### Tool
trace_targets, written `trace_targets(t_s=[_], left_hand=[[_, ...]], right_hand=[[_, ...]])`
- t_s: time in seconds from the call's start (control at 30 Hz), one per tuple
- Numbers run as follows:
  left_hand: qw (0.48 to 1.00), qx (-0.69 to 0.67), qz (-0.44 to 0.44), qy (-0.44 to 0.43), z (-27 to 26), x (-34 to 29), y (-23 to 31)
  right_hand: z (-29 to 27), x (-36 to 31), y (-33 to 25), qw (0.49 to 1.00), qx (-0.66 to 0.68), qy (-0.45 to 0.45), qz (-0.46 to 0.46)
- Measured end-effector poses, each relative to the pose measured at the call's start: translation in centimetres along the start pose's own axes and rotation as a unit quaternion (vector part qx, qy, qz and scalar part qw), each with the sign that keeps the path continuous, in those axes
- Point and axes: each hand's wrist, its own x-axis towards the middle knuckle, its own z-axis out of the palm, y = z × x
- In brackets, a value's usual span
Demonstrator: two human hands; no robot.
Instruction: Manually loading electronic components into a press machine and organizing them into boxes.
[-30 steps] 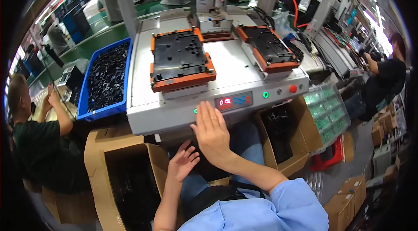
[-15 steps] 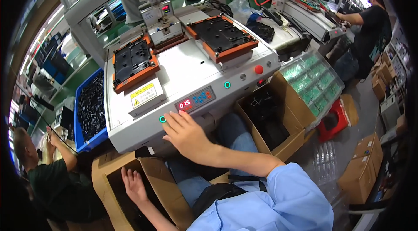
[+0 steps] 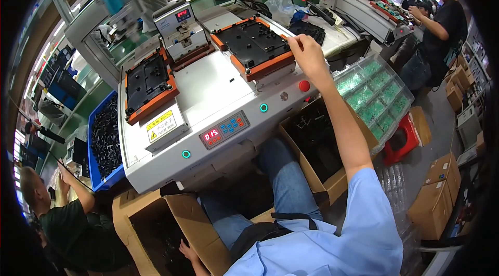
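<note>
My right hand is at the right corner of the right-hand orange fixture, fingers pinched together; whatever is between them is hidden. A black plastic panel with small raised parts lies in that fixture. My left hand is low at the mouth of the left cardboard box, fingers partly in shadow and seemingly apart, with nothing visible in them. A second black panel lies in the left orange fixture. Both fixtures are on a white machine with a control panel and two green-ringed buttons.
A blue bin of small black parts stands left of the machine. On the right are an open cardboard box with dark contents, a clear compartment tray of green pieces and a red stool. Co-workers are on both sides.
My right hand has gone from the left green-ringed button to the right fixture's corner. My left hand has lowered in the box. The blue tool head has shifted left, uncovering the rear unit's display.
</note>
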Motion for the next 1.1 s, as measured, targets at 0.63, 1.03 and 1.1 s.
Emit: trace_targets(t_s=[0.63, 1.03, 1.1], left_hand=[[0.951, 0.202, 0.169, 0.16, -1.2, -4.0, -6.6], [0.946, 0.182, 0.152, 0.22, -1.7, -4.8, -9.2], [0.962, 0.198, 0.037, 0.183, -1.6, -5.4, -8.0]], right_hand=[[11.0, 15.1, -0.3, 0.951, -0.068, -0.289, -0.087], [4.3, 8.6, -2.7, 0.96, -0.061, -0.272, -0.028], [2.6, 9.0, -3.2, 0.948, 0.06, -0.308, 0.049]])
